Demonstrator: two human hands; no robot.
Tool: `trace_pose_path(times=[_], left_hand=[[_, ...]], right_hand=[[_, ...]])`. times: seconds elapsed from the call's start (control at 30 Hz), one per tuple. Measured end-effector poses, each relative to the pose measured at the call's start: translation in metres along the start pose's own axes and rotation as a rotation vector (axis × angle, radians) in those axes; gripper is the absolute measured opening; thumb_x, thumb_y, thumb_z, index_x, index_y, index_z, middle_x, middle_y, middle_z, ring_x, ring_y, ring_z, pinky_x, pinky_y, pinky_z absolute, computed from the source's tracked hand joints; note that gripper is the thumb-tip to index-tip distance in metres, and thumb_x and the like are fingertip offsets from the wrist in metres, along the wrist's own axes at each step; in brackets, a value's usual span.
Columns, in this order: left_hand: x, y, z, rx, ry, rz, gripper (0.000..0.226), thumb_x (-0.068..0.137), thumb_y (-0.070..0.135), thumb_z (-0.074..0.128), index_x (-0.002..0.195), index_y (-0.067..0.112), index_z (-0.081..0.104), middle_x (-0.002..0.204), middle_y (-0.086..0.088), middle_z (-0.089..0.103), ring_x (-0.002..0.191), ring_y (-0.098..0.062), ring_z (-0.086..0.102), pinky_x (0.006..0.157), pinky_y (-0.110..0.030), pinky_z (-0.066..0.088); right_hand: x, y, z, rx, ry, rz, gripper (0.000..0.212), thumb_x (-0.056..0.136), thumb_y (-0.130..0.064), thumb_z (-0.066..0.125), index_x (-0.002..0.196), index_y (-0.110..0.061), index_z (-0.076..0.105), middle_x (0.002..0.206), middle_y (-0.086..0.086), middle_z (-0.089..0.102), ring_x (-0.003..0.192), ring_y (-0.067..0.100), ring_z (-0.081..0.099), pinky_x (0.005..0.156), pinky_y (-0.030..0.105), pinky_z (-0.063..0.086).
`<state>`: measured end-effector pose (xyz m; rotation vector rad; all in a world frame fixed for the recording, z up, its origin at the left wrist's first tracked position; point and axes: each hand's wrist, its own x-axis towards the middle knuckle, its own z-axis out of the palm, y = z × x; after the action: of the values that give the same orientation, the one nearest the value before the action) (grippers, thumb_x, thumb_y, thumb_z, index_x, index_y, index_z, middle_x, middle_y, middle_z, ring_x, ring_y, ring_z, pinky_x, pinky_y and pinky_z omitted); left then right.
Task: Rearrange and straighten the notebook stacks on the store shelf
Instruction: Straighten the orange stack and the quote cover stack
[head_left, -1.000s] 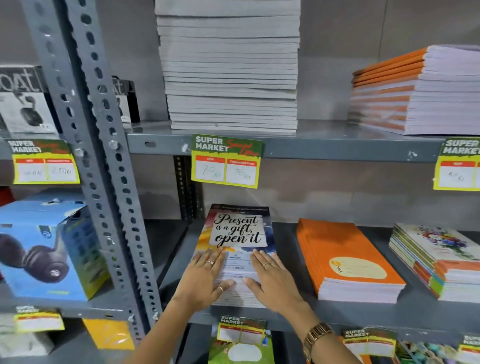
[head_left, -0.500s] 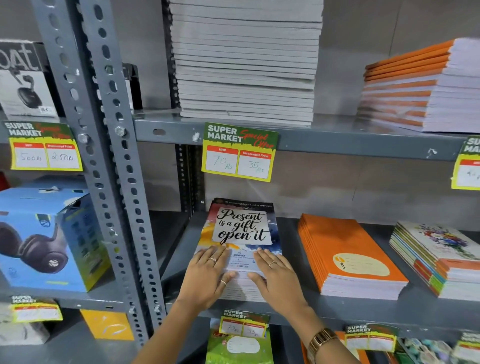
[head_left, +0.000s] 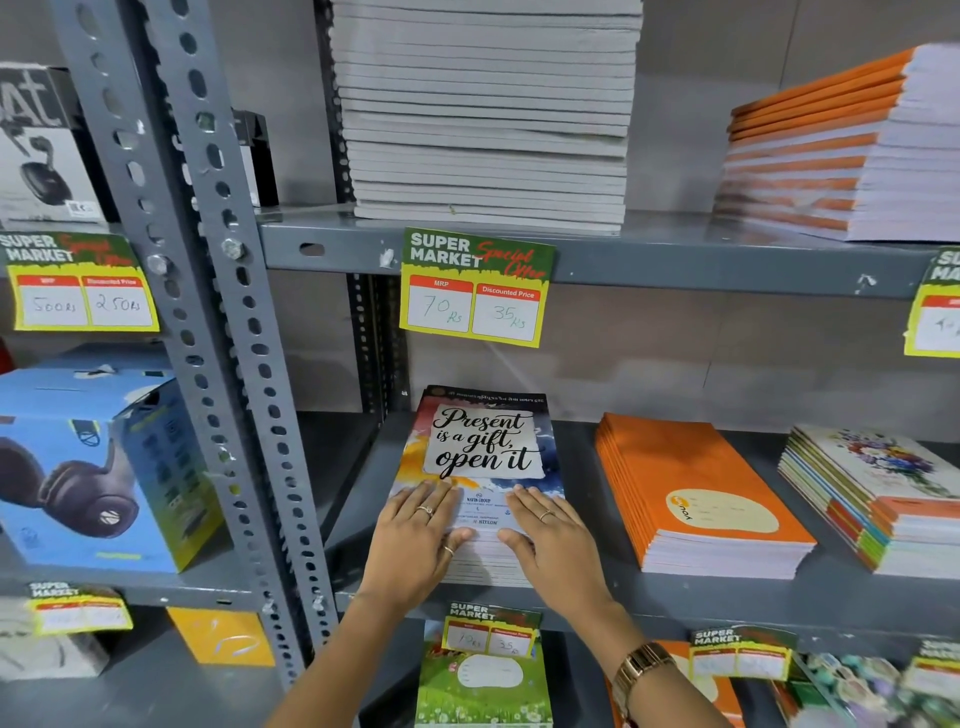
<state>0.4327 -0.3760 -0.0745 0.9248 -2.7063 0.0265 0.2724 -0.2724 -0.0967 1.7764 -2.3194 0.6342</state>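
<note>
A stack of notebooks with a "Present is a gift, open it" cover (head_left: 483, 441) lies on the middle grey shelf (head_left: 727, 597). My left hand (head_left: 415, 540) rests flat on the stack's near left corner, fingers spread. My right hand (head_left: 556, 545) lies flat on the near right corner, thumb against the stack's front edge. Neither hand grips anything. To the right sit an orange notebook stack (head_left: 691, 493) and a stack with floral covers (head_left: 878, 493).
On the upper shelf (head_left: 675, 254) stand a tall grey notebook pile (head_left: 488, 114) and an orange-spined pile (head_left: 852, 150). A perforated steel upright (head_left: 208, 332) stands at the left, with a blue headphone box (head_left: 98, 462) beyond it. Price tags (head_left: 475, 288) hang from shelf edges.
The camera has moved closer and slightly left. Both hands stay flat on the front of the stack, which has slid a little further back on the shelf.
</note>
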Motion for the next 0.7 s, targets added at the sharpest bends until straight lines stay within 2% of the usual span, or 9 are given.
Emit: trace_pose_path(times=[0.13, 0.2, 0.27, 0.3, 0.37, 0.43, 0.7], left_hand=[[-0.0008, 0.0012, -0.0027, -0.024, 0.004, -0.009, 0.081, 0.096, 0.053, 0.0, 0.115, 0.014, 0.069, 0.114, -0.003, 0.073, 0.107, -0.022, 0.068, 0.09, -0.041, 0.055], [-0.001, 0.0015, -0.003, -0.023, 0.004, -0.011, 0.082, 0.096, 0.053, 0.0, 0.114, 0.014, 0.069, 0.113, -0.003, 0.073, 0.106, -0.022, 0.069, 0.09, -0.041, 0.056], [-0.001, 0.0017, -0.0029, -0.021, 0.011, -0.01, 0.082, 0.096, 0.053, 0.0, 0.113, 0.014, 0.07, 0.112, -0.002, 0.074, 0.105, -0.022, 0.069, 0.089, -0.04, 0.056], [-0.0009, 0.0018, -0.0028, -0.022, 0.009, -0.01, 0.082, 0.097, 0.053, -0.001, 0.112, 0.014, 0.07, 0.112, -0.002, 0.074, 0.105, -0.022, 0.069, 0.089, -0.04, 0.056], [-0.0007, 0.002, -0.003, -0.023, 0.007, -0.011, 0.082, 0.097, 0.052, -0.001, 0.112, 0.014, 0.07, 0.112, -0.002, 0.074, 0.105, -0.022, 0.069, 0.088, -0.041, 0.056], [-0.0009, 0.0022, -0.0028, -0.022, 0.008, -0.008, 0.082, 0.097, 0.052, -0.001, 0.112, 0.015, 0.07, 0.112, -0.002, 0.074, 0.105, -0.022, 0.069, 0.089, -0.041, 0.056], [-0.0017, 0.0041, -0.0041, -0.034, 0.003, -0.026, 0.081, 0.096, 0.054, 0.0, 0.114, 0.013, 0.069, 0.114, -0.003, 0.073, 0.107, -0.023, 0.068, 0.09, -0.043, 0.054]], right_hand=[[-0.0001, -0.0004, -0.001, 0.007, 0.005, -0.01, 0.052, 0.098, -0.043, 0.038, 0.144, -0.02, 0.034, 0.153, -0.003, 0.035, 0.144, 0.012, 0.026, 0.119, 0.026, 0.006], [-0.0024, -0.0038, -0.0039, -0.014, 0.046, -0.015, 0.049, 0.095, -0.039, 0.05, 0.137, -0.015, 0.047, 0.144, 0.003, 0.048, 0.137, 0.018, 0.042, 0.118, 0.034, 0.022], [-0.0043, -0.0063, -0.0052, -0.073, 0.112, -0.019, 0.044, 0.085, -0.033, 0.067, 0.122, -0.009, 0.064, 0.126, 0.007, 0.065, 0.118, 0.023, 0.062, 0.103, 0.044, 0.044], [-0.005, -0.0071, -0.005, -0.089, 0.133, -0.016, 0.043, 0.082, -0.032, 0.07, 0.118, -0.009, 0.067, 0.121, 0.007, 0.068, 0.113, 0.024, 0.065, 0.098, 0.046, 0.048], [-0.0049, -0.0078, -0.0053, -0.083, 0.13, -0.018, 0.043, 0.085, -0.032, 0.067, 0.121, -0.009, 0.064, 0.124, 0.008, 0.066, 0.117, 0.024, 0.062, 0.102, 0.046, 0.044], [-0.0044, -0.0069, -0.0047, -0.046, 0.111, -0.009, 0.046, 0.091, -0.034, 0.058, 0.13, -0.01, 0.056, 0.134, 0.006, 0.058, 0.128, 0.023, 0.053, 0.111, 0.043, 0.034], [-0.0018, -0.0024, -0.0049, 0.001, -0.011, -0.007, 0.053, 0.098, -0.043, 0.038, 0.145, -0.019, 0.033, 0.153, -0.002, 0.035, 0.144, 0.012, 0.026, 0.121, 0.028, 0.009]])
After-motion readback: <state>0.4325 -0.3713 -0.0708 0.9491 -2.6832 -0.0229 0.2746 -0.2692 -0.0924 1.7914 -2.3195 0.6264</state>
